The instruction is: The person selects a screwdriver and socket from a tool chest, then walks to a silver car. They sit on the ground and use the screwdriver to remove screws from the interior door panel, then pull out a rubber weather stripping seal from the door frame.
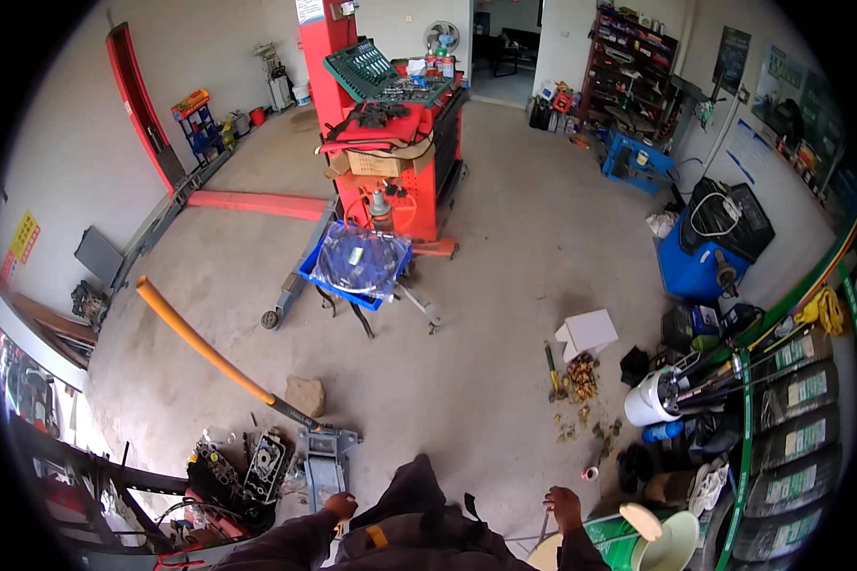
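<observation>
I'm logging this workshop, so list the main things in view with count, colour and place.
Floor jack: one, grey with orange handle, lower left
Block: one, tan, beside the jack
Tool cabinet: one, red, upper middle
Tool case: one, green, open on the cabinet
Tray: one, blue, below the cabinet
Box: one, white, right floor
Bucket: one, white, right
Tyres: at least four, black, far right
Left hand: one, bare, lower middle
Right hand: one, bare, lower right

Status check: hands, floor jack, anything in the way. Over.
Left hand near the grey floor jack, grip unclear. Right hand left of pale green container, grip unclear. Jack's orange handle slanting away; brown block close by.
</observation>
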